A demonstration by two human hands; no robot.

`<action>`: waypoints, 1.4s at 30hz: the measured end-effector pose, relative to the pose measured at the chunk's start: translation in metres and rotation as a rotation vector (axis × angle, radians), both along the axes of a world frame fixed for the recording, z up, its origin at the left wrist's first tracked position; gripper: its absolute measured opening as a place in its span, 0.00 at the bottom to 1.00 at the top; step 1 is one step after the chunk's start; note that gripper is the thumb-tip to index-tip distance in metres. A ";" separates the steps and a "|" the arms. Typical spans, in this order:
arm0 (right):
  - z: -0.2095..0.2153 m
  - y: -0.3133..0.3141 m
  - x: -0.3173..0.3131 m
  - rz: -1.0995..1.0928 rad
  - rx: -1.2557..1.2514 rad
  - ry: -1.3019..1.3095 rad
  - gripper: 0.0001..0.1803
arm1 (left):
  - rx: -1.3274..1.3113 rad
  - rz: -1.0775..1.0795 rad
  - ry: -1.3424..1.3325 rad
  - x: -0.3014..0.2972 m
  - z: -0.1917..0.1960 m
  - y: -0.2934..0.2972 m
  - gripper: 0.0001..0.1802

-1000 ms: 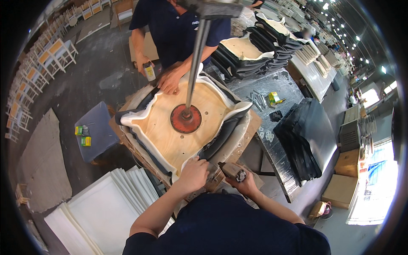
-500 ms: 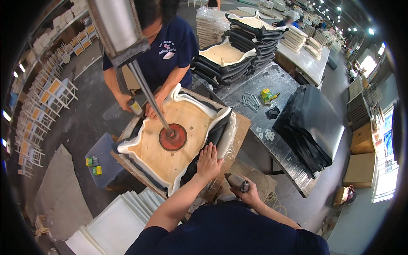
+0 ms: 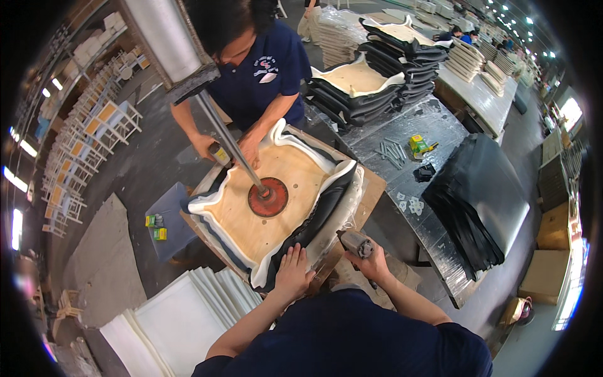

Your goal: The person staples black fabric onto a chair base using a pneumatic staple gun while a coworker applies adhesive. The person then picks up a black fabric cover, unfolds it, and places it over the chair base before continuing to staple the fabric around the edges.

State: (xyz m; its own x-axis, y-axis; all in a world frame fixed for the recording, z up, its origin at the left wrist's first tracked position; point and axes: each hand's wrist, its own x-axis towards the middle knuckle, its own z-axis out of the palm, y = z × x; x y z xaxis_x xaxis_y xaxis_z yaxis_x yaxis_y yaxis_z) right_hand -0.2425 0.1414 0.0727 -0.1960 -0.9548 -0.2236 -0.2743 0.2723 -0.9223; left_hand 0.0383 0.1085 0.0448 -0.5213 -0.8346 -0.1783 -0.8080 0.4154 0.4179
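Observation:
A seat panel (image 3: 245, 232) of bare plywood lies face up on the work stand, ringed by white foam and a black cover (image 3: 317, 210). A round red press foot (image 3: 268, 197) on a metal rod bears down on its middle. Flat on the black cover at the panel's near edge lies my left hand (image 3: 293, 271), fingers stretched out. To the right, my right hand (image 3: 375, 262) grips a staple gun (image 3: 357, 242), held apart from the panel. Across the stand a co-worker's hand (image 3: 248, 151) presses the far edge, while the other holds a second staple gun (image 3: 219, 154).
Black sheets (image 3: 480, 195) are piled on a wrapped table (image 3: 402, 182) at right, near a yellow-green box (image 3: 419, 146) and loose metal strips (image 3: 392, 152). Covered seats (image 3: 352, 94) are stacked behind. White foam sheets (image 3: 182, 317) stand at lower left; chairs (image 3: 103, 122) line the far left.
My left hand has slid along the black cover toward the panel's nearest corner. The staple gun stays in my right hand. The whole view has shifted slightly.

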 end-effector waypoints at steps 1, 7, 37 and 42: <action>0.002 -0.007 0.001 0.022 -0.008 0.009 0.37 | -0.004 0.011 -0.011 0.003 0.000 0.006 0.47; 0.017 -0.041 0.020 0.119 0.039 0.022 0.32 | 0.018 0.111 0.025 0.018 -0.012 0.029 0.46; 0.031 -0.079 0.027 0.382 0.219 0.055 0.30 | -0.118 0.312 0.026 0.008 0.010 0.033 0.38; 0.034 -0.078 0.030 0.409 0.201 0.066 0.30 | -0.136 0.329 0.017 0.011 0.005 0.034 0.38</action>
